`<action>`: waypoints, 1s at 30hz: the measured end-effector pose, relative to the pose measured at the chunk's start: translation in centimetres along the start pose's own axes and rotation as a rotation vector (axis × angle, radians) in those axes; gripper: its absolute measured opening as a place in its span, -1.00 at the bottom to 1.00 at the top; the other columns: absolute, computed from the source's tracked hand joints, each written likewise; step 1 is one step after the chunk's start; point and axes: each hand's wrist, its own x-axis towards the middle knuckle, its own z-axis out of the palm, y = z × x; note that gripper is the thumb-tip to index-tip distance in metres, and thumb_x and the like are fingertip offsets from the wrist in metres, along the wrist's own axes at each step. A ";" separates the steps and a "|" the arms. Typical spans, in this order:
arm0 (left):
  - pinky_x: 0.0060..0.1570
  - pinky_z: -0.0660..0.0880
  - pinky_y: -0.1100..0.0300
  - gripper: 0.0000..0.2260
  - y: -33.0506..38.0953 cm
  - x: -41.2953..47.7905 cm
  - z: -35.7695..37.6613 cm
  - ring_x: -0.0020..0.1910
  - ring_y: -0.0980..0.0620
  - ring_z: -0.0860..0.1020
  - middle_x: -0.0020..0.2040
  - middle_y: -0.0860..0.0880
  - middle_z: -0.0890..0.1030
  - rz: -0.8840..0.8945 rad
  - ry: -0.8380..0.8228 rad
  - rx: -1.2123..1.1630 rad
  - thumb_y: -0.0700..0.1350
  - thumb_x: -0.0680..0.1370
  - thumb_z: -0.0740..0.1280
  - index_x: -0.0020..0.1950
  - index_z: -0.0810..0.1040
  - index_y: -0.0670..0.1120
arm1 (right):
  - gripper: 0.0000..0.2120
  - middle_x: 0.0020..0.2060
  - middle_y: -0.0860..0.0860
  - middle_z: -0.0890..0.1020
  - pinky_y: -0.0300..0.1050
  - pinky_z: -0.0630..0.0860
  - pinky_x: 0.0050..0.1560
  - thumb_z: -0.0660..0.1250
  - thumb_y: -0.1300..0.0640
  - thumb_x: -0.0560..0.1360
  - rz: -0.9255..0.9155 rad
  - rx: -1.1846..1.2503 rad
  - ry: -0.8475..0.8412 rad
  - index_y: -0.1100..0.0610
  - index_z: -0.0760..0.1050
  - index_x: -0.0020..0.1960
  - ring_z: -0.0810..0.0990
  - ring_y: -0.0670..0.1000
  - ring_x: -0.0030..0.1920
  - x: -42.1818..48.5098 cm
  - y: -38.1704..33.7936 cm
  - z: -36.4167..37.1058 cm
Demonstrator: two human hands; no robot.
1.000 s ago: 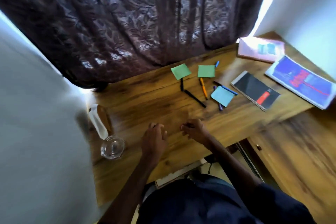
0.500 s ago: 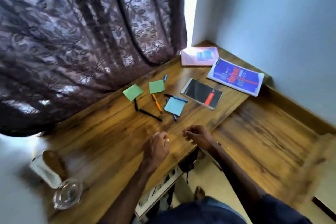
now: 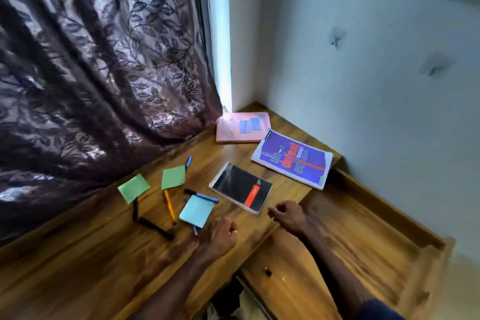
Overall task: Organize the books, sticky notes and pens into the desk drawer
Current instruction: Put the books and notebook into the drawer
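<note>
Three books lie on the wooden desk (image 3: 85, 262): a pink one (image 3: 242, 127) at the back corner, a blue-purple one (image 3: 292, 158) by the wall, and a black one with a red stripe (image 3: 241, 189) nearer me. Two green sticky notes (image 3: 133, 188) (image 3: 173, 176) and a light blue sticky note (image 3: 196, 211) lie among several pens, including an orange pen (image 3: 168, 205), a blue pen (image 3: 204, 196) and a black pen (image 3: 155, 228). My left hand (image 3: 220, 236) rests loosely curled on the desk beside the light blue note. My right hand (image 3: 287, 214) hovers curled by the black book, holding nothing.
A dark patterned curtain (image 3: 98, 65) hangs behind the desk on the left. A pale wall (image 3: 376, 73) closes the right side. Below the desk's right edge sits a lower wooden cabinet front with a small dark knob (image 3: 268, 272).
The camera has swung right, so the glass and holder at the left have left the view. Both hands have moved right, closer to the light blue note and the black book.
</note>
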 end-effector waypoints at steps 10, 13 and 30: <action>-0.01 0.51 0.13 -0.83 6.0 14.8 -2.7 0.04 -0.05 0.62 -0.01 -0.06 0.65 0.048 0.038 0.011 -0.11 0.52 0.27 -0.03 0.67 -0.05 | -0.85 -0.09 0.04 0.74 -0.25 0.39 -0.14 0.40 0.06 0.49 0.087 -0.133 0.032 0.10 0.71 -0.05 0.68 0.01 -0.01 8.1 0.3 -3.5; 0.10 0.50 0.05 -0.81 6.8 20.4 -3.6 0.12 -0.14 0.61 0.06 -0.12 0.65 0.006 0.094 -0.006 -0.13 0.52 0.29 0.04 0.67 -0.08 | -0.86 -0.12 0.04 0.73 -0.21 0.47 -0.12 0.37 0.10 0.47 0.081 -0.162 0.015 0.11 0.69 -0.08 0.68 0.02 -0.06 11.6 -0.9 -3.8; 0.42 0.29 -0.11 -0.13 0.9 44.3 -7.2 0.48 -0.26 0.27 0.50 -0.26 0.28 -0.333 0.195 -0.124 0.06 0.44 0.41 0.60 0.05 -0.20 | -0.14 0.46 0.23 0.30 0.04 0.23 0.48 0.43 -0.28 0.39 -0.003 -0.470 0.072 0.21 0.25 0.46 0.26 0.22 0.48 40.4 -9.8 -3.8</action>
